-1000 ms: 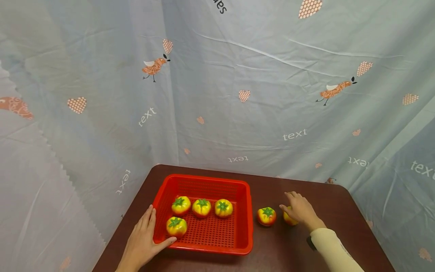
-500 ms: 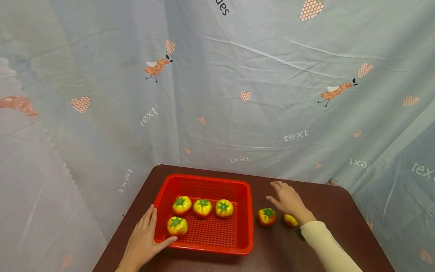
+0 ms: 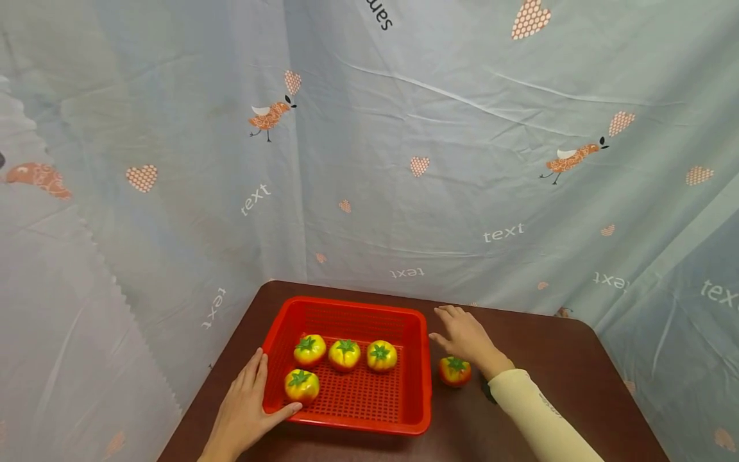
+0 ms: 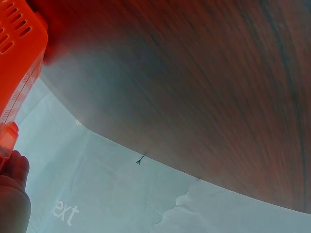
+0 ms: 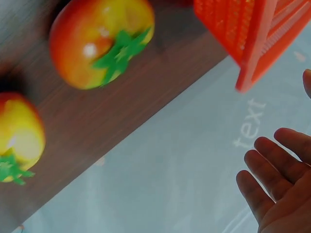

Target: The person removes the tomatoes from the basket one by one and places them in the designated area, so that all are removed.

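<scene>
A red plastic basket [image 3: 358,425] holds several yellow-and-red tomatoes [image 3: 344,355] with green leafy tops. Against its near left corner rests my left hand [image 3: 241,404], fingers straight along the left side and thumb over the front rim. My right hand [image 3: 466,337] is raised just beyond the basket's right side, fingers extended and nothing in them. Below it, one tomato [image 3: 455,373] sits on the table, partly covered by the wrist. Another tomato [image 5: 20,138] shows in the right wrist view; my forearm hides it in the head view.
The dark brown table [image 3: 554,346] has rounded far corners. Grey-blue cloth [image 3: 358,160] printed with birds, hearts and words hangs behind it and along both sides.
My right hand has moved left, from over the outer tomato to past the inner one near the basket. The left hand and basket have stayed put.
</scene>
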Action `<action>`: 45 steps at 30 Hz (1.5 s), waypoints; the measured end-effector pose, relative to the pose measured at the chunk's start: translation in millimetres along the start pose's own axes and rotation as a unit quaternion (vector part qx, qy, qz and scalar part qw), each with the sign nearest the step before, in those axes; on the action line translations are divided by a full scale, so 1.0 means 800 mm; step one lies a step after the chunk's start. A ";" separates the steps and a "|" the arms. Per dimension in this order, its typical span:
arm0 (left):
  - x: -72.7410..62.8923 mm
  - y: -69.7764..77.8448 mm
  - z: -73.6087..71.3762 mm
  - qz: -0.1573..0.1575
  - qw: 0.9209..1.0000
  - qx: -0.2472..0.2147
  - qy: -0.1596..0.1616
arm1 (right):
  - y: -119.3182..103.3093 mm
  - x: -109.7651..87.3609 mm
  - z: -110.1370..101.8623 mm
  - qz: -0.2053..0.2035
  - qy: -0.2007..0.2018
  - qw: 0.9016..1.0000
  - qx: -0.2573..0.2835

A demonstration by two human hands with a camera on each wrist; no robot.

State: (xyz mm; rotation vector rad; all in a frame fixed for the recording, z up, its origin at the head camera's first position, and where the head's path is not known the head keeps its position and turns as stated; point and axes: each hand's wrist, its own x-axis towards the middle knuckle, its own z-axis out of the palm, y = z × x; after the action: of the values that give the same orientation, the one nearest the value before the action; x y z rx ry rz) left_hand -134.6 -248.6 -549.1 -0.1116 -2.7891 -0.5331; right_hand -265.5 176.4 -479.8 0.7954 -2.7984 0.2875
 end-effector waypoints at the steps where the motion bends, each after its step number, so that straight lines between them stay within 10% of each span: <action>1: 0.000 0.000 0.000 -0.001 1.000 0.000 -0.002 | -0.005 0.002 0.001 0.000 -0.005 1.000 0.002; 45: -0.001 -0.002 0.002 0.011 1.000 -0.004 0.014 | -0.091 0.035 0.077 -0.061 -0.101 0.992 -0.044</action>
State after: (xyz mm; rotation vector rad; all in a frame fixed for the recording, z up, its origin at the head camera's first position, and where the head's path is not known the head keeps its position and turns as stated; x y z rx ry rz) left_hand -135.0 -249.5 -551.5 -0.1343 -2.7554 -0.5359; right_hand -259.0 86.5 -522.5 1.0226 -2.9060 0.0647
